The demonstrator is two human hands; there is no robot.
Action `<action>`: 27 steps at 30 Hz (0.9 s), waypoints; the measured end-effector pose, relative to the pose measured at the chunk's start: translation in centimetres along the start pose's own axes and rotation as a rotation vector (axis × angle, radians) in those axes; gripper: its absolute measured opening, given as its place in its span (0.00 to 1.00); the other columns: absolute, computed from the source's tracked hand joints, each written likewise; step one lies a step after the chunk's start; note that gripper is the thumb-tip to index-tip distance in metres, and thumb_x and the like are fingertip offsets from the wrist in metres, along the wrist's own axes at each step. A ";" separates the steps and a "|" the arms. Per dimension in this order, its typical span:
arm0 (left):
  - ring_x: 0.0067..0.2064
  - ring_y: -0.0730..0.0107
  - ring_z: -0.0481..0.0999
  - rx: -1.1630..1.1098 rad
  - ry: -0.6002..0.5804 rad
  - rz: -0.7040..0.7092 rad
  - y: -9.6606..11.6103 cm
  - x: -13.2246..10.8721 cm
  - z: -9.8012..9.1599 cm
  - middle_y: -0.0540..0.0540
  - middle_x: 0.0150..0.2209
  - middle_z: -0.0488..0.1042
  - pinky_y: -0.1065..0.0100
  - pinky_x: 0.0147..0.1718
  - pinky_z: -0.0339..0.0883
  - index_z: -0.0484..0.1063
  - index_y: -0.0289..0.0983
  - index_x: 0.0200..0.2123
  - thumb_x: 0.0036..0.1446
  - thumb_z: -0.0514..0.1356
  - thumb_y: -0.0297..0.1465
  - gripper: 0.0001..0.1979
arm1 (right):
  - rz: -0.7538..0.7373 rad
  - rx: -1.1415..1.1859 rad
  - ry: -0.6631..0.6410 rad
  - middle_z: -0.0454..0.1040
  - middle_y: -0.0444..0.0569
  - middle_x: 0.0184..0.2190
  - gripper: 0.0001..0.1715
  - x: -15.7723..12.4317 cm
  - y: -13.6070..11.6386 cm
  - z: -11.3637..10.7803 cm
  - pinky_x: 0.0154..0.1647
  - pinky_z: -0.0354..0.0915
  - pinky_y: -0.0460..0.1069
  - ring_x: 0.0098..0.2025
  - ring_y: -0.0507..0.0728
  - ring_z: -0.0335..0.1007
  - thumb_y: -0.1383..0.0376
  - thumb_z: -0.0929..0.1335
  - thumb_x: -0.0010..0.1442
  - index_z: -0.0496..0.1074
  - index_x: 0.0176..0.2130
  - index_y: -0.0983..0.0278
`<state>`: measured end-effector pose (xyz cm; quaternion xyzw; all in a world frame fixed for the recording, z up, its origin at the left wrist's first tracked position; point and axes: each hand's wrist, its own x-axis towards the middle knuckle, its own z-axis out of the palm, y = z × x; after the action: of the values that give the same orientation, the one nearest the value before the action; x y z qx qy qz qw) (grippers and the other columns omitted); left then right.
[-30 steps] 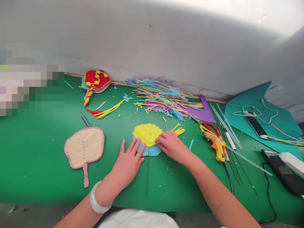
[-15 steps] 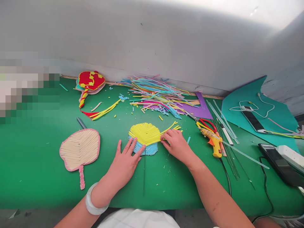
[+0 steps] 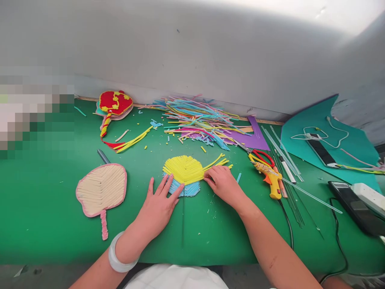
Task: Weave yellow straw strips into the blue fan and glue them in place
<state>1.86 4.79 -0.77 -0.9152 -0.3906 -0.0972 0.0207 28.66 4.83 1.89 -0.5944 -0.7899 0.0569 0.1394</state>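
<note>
A leaf-shaped fan of yellow pipe cleaners (image 3: 183,167) lies on the table, set in slanting rows over a light-blue pipe-cleaner layer (image 3: 190,190). From its lower edge a thin dark wire (image 3: 183,224) runs toward me. My left hand (image 3: 158,208) rests with fingers spread, its fingertips on the lower left of the fan. At the right edge my right hand (image 3: 224,185) has thumb and fingertips pinched on a yellow pipe cleaner, whose gripped part is mostly hidden. Loose yellow ends (image 3: 217,161) stick out just beyond those fingers.
A beige fan with pink rim (image 3: 102,188) lies left, a red fan (image 3: 116,102) behind it. Piled pipe cleaners (image 3: 195,116) lie at the back. Red-handled scissors (image 3: 264,157), a yellow glue gun (image 3: 273,184), clear glue sticks (image 3: 284,150) and a phone (image 3: 351,204) are right.
</note>
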 end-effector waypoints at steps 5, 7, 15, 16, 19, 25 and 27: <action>0.69 0.45 0.59 -0.007 -0.008 0.001 0.0 0.0 -0.1 0.34 0.69 0.56 0.32 0.61 0.53 0.62 0.49 0.65 0.70 0.50 0.32 0.22 | 0.036 0.089 0.004 0.75 0.47 0.35 0.02 -0.2 0.3 -0.4 0.45 0.57 0.52 0.41 0.57 0.68 0.67 0.67 0.66 0.70 0.38 0.62; 0.69 0.46 0.59 -0.023 0.000 -0.010 0.0 -0.1 0.0 0.34 0.69 0.57 0.32 0.61 0.52 0.62 0.50 0.65 0.70 0.50 0.34 0.22 | 0.045 0.113 0.010 0.74 0.46 0.34 0.02 -0.3 0.5 -0.7 0.44 0.57 0.52 0.40 0.57 0.69 0.67 0.66 0.65 0.70 0.38 0.62; 0.69 0.46 0.58 -0.038 0.011 -0.013 0.0 -0.2 -0.1 0.32 0.69 0.56 0.33 0.61 0.53 0.62 0.49 0.65 0.70 0.50 0.33 0.22 | 0.019 0.052 0.254 0.76 0.54 0.48 0.15 -0.2 -0.9 -0.3 0.54 0.60 0.57 0.52 0.61 0.69 0.61 0.61 0.71 0.72 0.51 0.62; 0.69 0.46 0.58 -0.034 0.010 -0.011 0.1 -0.2 -0.2 0.32 0.69 0.56 0.33 0.61 0.52 0.62 0.49 0.65 0.70 0.50 0.32 0.22 | -0.026 0.038 0.238 0.75 0.55 0.53 0.18 -0.2 -1.5 0.0 0.58 0.59 0.58 0.57 0.61 0.67 0.59 0.61 0.71 0.70 0.56 0.63; 0.70 0.46 0.56 -0.030 0.012 -0.013 0.2 -0.2 -0.3 0.32 0.69 0.56 0.33 0.62 0.52 0.61 0.48 0.65 0.69 0.50 0.31 0.23 | -0.202 -0.011 0.096 0.62 0.56 0.67 0.30 -0.3 -3.8 1.1 0.69 0.48 0.62 0.70 0.61 0.52 0.55 0.59 0.72 0.57 0.67 0.65; 0.70 0.50 0.55 -0.035 0.036 -0.031 0.3 -0.2 0.0 0.34 0.70 0.55 0.36 0.64 0.51 0.57 0.43 0.68 0.69 0.51 0.31 0.25 | -0.300 -0.087 -0.078 0.49 0.54 0.72 0.44 -0.8 -5.6 2.8 0.71 0.44 0.67 0.74 0.62 0.41 0.48 0.59 0.70 0.39 0.73 0.65; 0.71 0.49 0.54 -0.023 0.042 -0.035 0.2 -0.3 0.1 0.33 0.70 0.54 0.36 0.64 0.52 0.55 0.40 0.68 0.69 0.51 0.32 0.26 | -0.285 -0.093 -0.080 0.49 0.55 0.72 0.45 -0.9 -5.3 3.0 0.71 0.45 0.67 0.74 0.62 0.41 0.47 0.59 0.69 0.38 0.73 0.64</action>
<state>1.83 4.45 -0.92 -0.9061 -0.4050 -0.1212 0.0165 23.08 2.72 0.26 -0.4795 -0.8729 0.0233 0.0868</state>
